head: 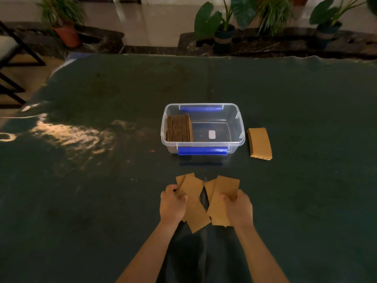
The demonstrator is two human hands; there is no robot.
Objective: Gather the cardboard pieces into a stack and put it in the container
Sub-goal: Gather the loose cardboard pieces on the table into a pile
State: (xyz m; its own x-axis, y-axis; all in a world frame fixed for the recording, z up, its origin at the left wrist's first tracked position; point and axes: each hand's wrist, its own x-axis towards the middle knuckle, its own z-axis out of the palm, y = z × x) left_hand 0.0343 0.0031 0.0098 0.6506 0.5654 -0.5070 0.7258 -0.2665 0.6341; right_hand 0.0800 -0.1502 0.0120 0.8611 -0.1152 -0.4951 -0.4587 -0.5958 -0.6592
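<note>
Both bare forearms reach in from the bottom of the head view, and each hand is closed on its own small fan of cardboard pieces near the table's front edge. On one side the left hand (172,204) pinches two or three overlapping pieces (193,203), thumb on top; on the other the right hand (238,207) grips a second bunch (221,201) the same way. The two bunches sit just beside each other, corners nearly touching, not yet merged or squared up.

Farther out, the clear container (240,137) with blue latches holds a block of pieces (179,128) standing on edge against its left wall; the rest of its floor is bare. Just to its right, a neat flat stack (260,142) lies on the dark table cover (102,180).

By my reading, the job is partly done: one batch is stowed, while the held pieces need joining and the outside stack still waits.
</note>
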